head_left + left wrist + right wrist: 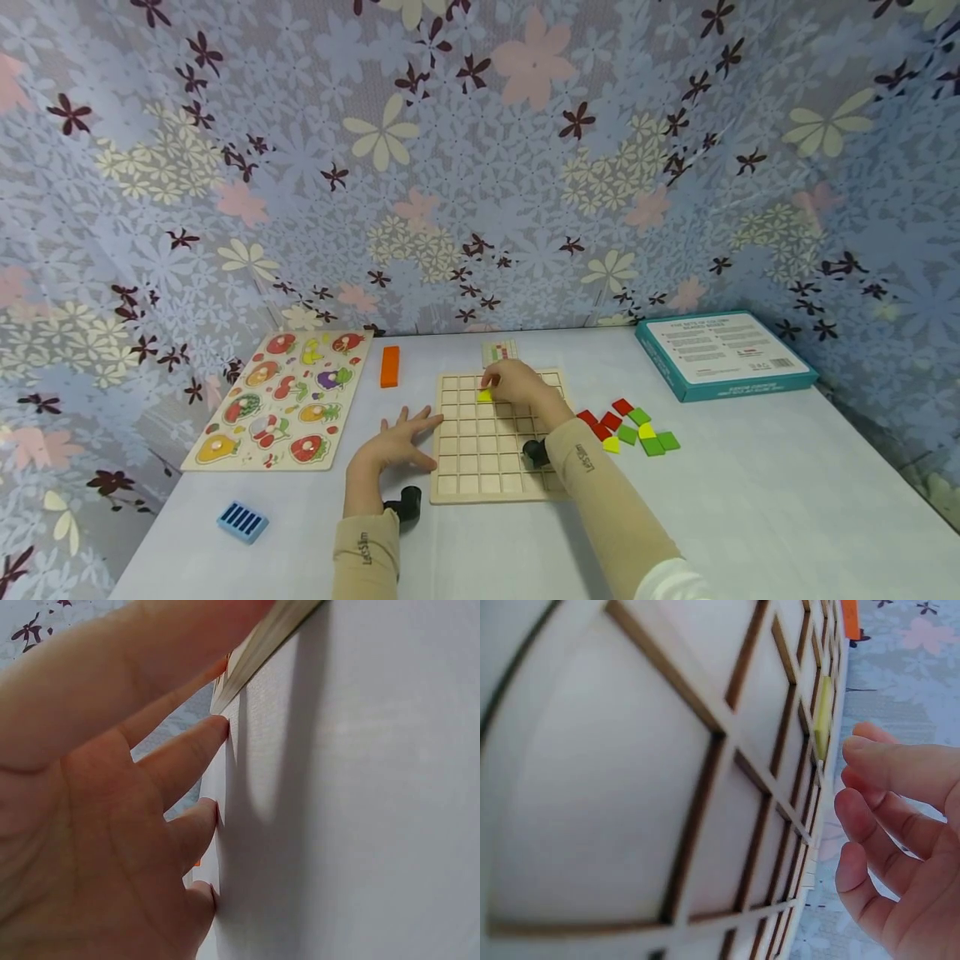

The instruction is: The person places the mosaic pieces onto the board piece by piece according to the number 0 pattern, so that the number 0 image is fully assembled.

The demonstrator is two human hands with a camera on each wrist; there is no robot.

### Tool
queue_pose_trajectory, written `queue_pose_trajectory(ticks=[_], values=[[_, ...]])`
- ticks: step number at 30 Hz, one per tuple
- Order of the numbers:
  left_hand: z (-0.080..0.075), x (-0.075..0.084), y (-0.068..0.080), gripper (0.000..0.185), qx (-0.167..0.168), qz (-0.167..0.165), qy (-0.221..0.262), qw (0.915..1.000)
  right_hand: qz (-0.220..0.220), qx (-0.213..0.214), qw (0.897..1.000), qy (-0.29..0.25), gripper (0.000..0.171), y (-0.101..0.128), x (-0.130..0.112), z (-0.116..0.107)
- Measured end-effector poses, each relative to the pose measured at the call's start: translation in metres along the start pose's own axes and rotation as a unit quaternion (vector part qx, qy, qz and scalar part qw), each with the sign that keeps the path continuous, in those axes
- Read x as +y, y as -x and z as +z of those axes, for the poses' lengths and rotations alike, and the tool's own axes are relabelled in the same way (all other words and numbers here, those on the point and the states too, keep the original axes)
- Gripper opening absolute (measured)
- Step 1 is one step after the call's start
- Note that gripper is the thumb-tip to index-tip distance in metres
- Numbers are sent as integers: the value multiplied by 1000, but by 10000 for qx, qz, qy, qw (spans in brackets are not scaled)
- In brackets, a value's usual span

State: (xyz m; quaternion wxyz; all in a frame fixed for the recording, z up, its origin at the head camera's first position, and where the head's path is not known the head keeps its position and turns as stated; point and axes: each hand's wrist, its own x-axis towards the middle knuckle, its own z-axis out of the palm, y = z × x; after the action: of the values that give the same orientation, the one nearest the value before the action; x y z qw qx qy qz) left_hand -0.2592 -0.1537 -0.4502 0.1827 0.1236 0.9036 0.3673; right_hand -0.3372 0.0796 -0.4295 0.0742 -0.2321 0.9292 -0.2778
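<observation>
A wooden grid board [480, 477] lies flat at the table's middle. One yellow tile [485, 396] sits in a cell near its far left; in the right wrist view the yellow tile [823, 716] rests in the grid board [630, 787]. My right hand [517, 385] hovers over that spot, its fingers [885, 761] loosely curled just beside the tile and holding nothing. My left hand [393, 446] lies flat on the white table [360, 825] with fingers [180, 757] spread, next to the board's left edge [262, 645].
Loose red, green and yellow tiles [630, 427] lie right of the board. A pattern card [499, 351] sits behind it, an orange block [389, 366] and a fruit puzzle [281, 400] to the left. A teal box [723, 354] is far right, a blue ridged piece [242, 522] near left.
</observation>
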Motion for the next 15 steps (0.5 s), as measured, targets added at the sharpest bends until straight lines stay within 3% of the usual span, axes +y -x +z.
queue_pose_trajectory(ticks=[15], values=[[2, -1, 0, 80, 43, -98, 85, 9999, -129, 235, 9994, -221, 20, 30, 12, -18]])
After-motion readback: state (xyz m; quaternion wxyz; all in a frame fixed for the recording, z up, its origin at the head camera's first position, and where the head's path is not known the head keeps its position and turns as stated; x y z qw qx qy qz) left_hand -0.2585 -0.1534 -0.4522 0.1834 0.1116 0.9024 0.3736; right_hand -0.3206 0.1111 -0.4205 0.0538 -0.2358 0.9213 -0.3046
